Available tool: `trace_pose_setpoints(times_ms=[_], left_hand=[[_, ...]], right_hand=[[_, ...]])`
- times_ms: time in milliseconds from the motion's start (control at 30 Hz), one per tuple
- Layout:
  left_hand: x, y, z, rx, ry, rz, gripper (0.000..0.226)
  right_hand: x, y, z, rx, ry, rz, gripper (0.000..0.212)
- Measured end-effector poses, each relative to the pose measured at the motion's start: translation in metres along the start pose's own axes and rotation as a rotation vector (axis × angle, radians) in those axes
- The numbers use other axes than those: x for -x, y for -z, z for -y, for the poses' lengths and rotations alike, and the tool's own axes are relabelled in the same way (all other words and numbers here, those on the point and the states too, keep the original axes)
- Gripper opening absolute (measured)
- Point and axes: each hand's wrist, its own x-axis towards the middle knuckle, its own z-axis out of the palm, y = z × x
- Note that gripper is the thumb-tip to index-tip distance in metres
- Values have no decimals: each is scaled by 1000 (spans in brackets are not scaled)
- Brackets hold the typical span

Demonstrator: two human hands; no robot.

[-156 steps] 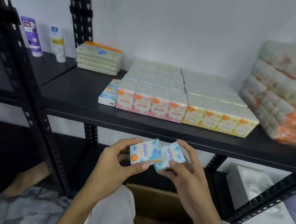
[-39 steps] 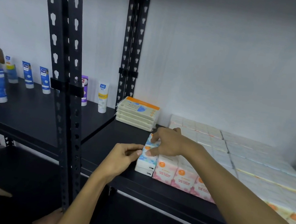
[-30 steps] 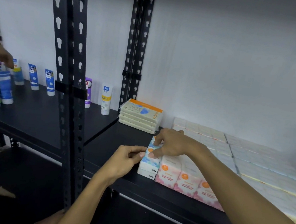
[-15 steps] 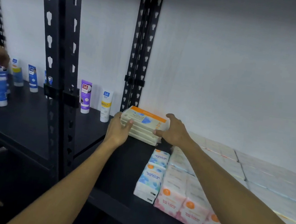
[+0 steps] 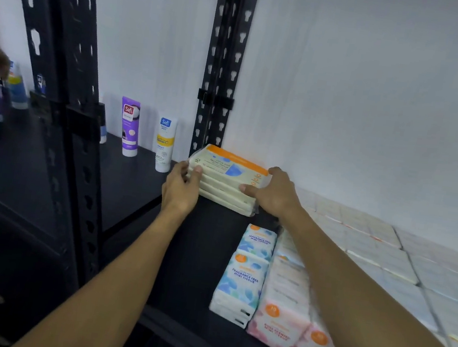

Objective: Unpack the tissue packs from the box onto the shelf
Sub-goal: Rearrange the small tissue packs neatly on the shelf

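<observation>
While both hands clamp the stack:
Left hand: fingers curled on facial tissue stack.
Right hand: gripping opposite end.
Advice: slide level, packs aligned.

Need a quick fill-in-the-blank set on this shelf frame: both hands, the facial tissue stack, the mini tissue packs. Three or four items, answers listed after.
1. Both hands, left hand and right hand, hold the stack of facial tissue packs from its two ____.
2. The top pack of that stack has an ____ stripe along its far edge.
3. The blue mini tissue packs stand directly to the ____ of the pink mini tissue packs.
4. The shelf surface is ____ in colour.

Answers: sides; orange; left; black
</observation>
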Motion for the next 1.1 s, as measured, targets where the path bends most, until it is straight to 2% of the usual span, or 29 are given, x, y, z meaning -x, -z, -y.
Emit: trace_pose_setpoints(times_ms=[133,300,533,733,900,1100], left_hand=[[-1,1,1,-2,13,-1,58],[-2,2,2,-8,9,24,56],[-1,1,-1,40,22,19,60],[-2,2,-1,67,22,19,56],[0,2,-2,79,-13,-7,59],[3,0,-3,-25,-50,-17,41]], right_hand=[[5,0,2,46,29,1,70],[11,-6,5,253,87,112,92],[12,-8,6,345,129,48,72],[9,-6,5,236,101,59,77],[7,-6,4,184,106,-4,66],[5,-10,1,193,86,-9,65]])
